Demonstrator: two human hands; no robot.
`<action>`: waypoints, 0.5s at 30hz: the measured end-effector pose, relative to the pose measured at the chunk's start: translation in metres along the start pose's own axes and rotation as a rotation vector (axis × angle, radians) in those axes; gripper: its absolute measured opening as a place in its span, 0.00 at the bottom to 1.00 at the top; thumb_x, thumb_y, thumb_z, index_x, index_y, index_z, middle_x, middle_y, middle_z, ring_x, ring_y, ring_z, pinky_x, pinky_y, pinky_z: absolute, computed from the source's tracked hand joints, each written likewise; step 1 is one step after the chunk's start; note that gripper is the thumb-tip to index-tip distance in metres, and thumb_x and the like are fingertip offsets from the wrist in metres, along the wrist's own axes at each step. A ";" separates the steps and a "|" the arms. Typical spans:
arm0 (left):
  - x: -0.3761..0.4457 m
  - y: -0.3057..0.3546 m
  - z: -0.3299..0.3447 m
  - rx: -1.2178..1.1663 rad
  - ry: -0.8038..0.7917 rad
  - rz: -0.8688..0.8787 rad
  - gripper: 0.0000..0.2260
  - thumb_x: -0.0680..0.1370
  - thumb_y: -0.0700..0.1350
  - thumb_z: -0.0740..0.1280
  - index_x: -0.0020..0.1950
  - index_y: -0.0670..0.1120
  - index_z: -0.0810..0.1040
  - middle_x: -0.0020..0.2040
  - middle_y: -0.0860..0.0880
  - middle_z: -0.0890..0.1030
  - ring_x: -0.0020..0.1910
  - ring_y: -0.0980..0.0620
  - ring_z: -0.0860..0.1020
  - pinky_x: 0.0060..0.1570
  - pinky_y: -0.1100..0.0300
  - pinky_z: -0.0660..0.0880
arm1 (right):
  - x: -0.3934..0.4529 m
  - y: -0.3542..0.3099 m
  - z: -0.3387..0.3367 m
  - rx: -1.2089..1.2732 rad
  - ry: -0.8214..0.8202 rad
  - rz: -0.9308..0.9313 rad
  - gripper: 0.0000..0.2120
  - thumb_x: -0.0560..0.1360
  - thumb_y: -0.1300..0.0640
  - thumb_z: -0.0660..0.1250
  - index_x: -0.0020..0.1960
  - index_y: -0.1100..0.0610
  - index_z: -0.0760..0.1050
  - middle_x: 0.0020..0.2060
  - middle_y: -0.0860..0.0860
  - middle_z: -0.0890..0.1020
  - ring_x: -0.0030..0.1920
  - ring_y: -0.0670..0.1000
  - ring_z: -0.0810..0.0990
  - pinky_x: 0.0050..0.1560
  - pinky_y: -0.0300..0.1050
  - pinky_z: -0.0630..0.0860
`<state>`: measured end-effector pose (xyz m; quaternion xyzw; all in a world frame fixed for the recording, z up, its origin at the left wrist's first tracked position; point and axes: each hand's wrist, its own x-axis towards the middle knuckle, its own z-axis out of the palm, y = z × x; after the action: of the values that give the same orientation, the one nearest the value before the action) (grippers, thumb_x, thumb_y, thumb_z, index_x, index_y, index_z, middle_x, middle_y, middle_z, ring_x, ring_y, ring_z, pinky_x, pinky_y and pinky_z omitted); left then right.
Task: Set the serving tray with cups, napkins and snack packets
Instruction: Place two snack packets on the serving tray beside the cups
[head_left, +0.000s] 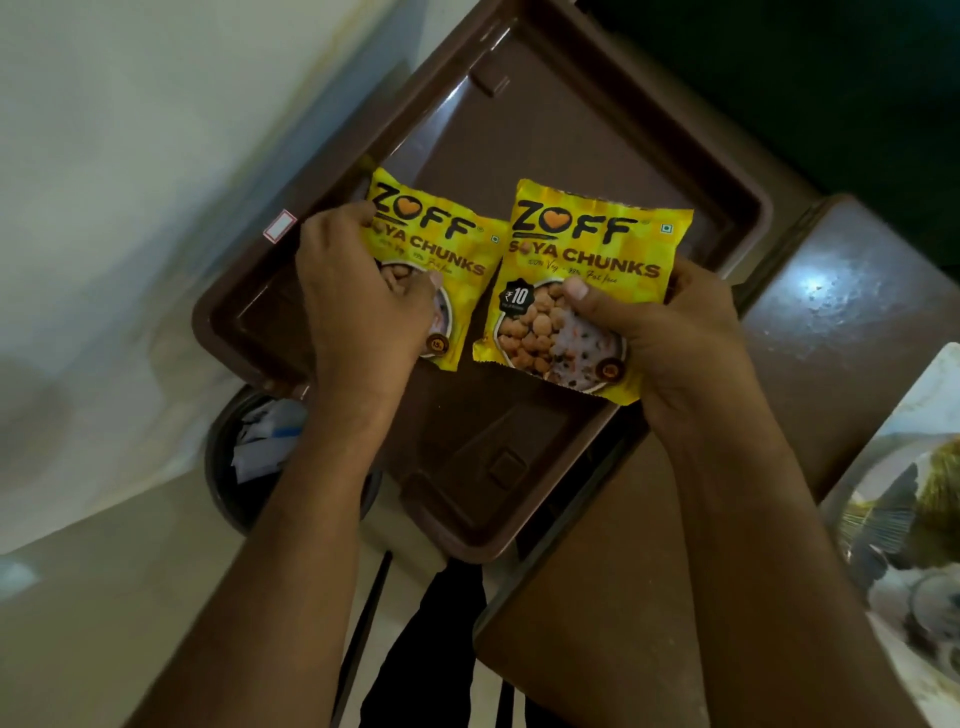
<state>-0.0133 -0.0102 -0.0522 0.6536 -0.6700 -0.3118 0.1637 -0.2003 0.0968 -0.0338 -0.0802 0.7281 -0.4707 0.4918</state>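
Two yellow soya-chunk packets sit side by side over the brown tray (737, 208), their edges just overlapping at the middle. The left hand (358, 306) is clamped on the left packet (436, 244), fingers curled over its nine o'clock edge and the thumb pressed on its face. The right hand (670, 332) pinches the right packet (587, 249) at its four o'clock corner, thumb on the printed front. Whether the packets rest on the tray floor or hang above it is hard to tell. A dark bin (234, 467) with paper scraps stands at the tray's seven o'clock.
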 end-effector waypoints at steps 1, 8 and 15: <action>-0.001 0.001 0.001 0.008 -0.016 -0.011 0.30 0.74 0.45 0.80 0.73 0.43 0.74 0.70 0.44 0.74 0.72 0.46 0.73 0.69 0.61 0.70 | -0.001 -0.001 0.000 -0.011 0.006 -0.002 0.19 0.70 0.63 0.81 0.59 0.59 0.82 0.52 0.54 0.90 0.50 0.54 0.90 0.55 0.62 0.86; 0.002 0.003 0.002 -0.018 -0.087 -0.086 0.34 0.69 0.47 0.84 0.70 0.43 0.73 0.65 0.46 0.80 0.67 0.46 0.79 0.67 0.48 0.76 | 0.001 -0.002 -0.002 -0.090 0.019 -0.015 0.20 0.70 0.68 0.79 0.59 0.57 0.81 0.48 0.50 0.90 0.47 0.50 0.90 0.51 0.55 0.88; 0.007 -0.003 -0.002 -0.292 -0.230 -0.248 0.25 0.68 0.39 0.84 0.62 0.46 0.81 0.54 0.52 0.87 0.54 0.53 0.87 0.62 0.45 0.83 | -0.009 -0.001 -0.009 0.076 0.035 0.010 0.15 0.76 0.63 0.75 0.62 0.58 0.81 0.54 0.52 0.89 0.52 0.54 0.90 0.55 0.61 0.86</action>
<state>-0.0110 -0.0173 -0.0540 0.6606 -0.5462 -0.4958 0.1395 -0.2032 0.1066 -0.0271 -0.0494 0.7185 -0.4970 0.4840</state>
